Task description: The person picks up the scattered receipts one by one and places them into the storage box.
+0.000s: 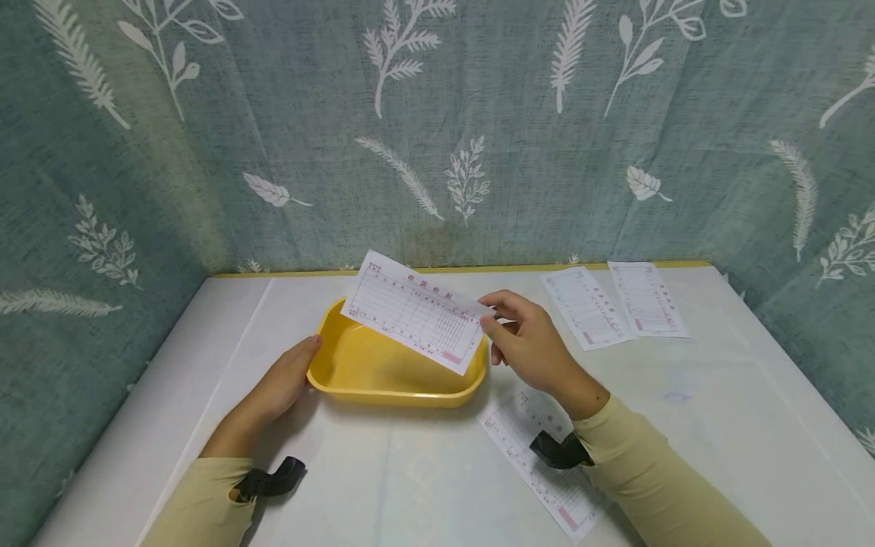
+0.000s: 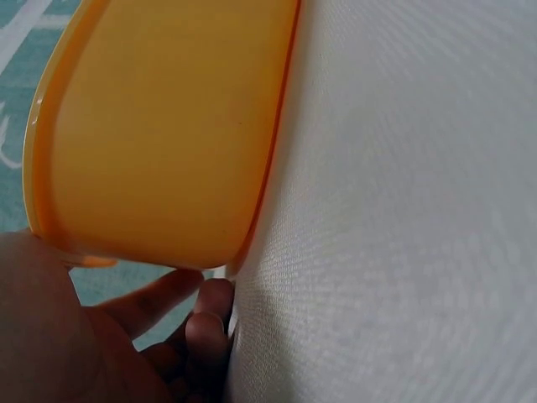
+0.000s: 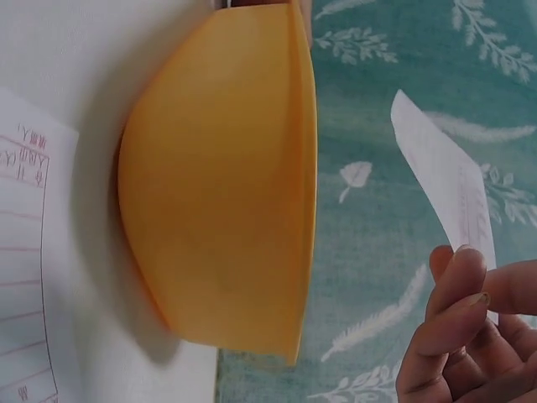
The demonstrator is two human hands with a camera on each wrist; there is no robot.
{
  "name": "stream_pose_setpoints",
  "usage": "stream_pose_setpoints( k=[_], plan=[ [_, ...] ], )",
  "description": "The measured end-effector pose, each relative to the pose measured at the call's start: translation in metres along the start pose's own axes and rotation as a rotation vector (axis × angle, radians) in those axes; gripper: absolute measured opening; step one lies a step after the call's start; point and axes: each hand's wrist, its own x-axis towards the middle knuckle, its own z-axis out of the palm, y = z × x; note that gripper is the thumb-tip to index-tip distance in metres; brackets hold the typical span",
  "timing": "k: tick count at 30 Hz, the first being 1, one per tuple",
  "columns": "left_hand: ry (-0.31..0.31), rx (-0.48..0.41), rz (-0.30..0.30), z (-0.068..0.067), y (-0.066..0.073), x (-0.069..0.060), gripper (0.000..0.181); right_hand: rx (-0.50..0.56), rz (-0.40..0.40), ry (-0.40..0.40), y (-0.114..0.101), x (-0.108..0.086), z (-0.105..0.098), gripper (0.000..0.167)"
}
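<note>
Printed slip (image 1: 413, 311) held slanted above a yellow tray (image 1: 396, 399) by the right hand (image 1: 533, 348).
From my remote view, its thumb and fingers pinch the slip's right end; the left hand (image 1: 283, 380) touches the tray's left end, though I cannot tell whether it grips. Three similar slips (image 1: 589, 308) lie on the white table (image 1: 342, 486).

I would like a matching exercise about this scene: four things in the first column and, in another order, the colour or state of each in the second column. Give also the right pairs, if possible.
Column one:
1. tray
2. left grip
3. right grip
4. cloth

Column two:
A. pinches a slip
B. blue-green with a white pattern
C. touches the tray
D. yellow

Pairs: 1-D, 2-C, 3-A, 4-B
</note>
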Motion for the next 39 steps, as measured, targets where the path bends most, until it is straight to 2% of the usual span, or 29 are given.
stream_pose_setpoints(
  k=[3, 10, 16, 21, 34, 39],
  plan=[
    [-0.001, 0.006, -0.011, 0.001, -0.001, -0.002, 0.075, -0.008, 0.010, -0.002, 0.004, 0.000, 0.000, 0.025],
    [0.022, 0.030, 0.019, 0.000, 0.001, -0.004, 0.072, -0.049, 0.034, -0.003, 0.017, 0.003, 0.000, 0.024],
    [0.021, 0.040, 0.011, -0.001, -0.001, -0.003, 0.068, -0.069, 0.043, -0.015, 0.024, 0.004, -0.002, 0.025],
    [0.022, 0.040, -0.005, -0.001, -0.001, -0.003, 0.071, -0.072, 0.043, -0.014, 0.028, 0.006, -0.003, 0.026],
    [0.015, 0.033, 0.041, 0.001, 0.001, -0.001, 0.066, -0.106, 0.082, -0.030, 0.031, 0.006, -0.005, 0.027],
    [0.007, 0.003, 0.028, 0.000, 0.002, -0.002, 0.073, -0.108, 0.086, -0.041, 0.031, 0.007, -0.005, 0.027]
  ],
)
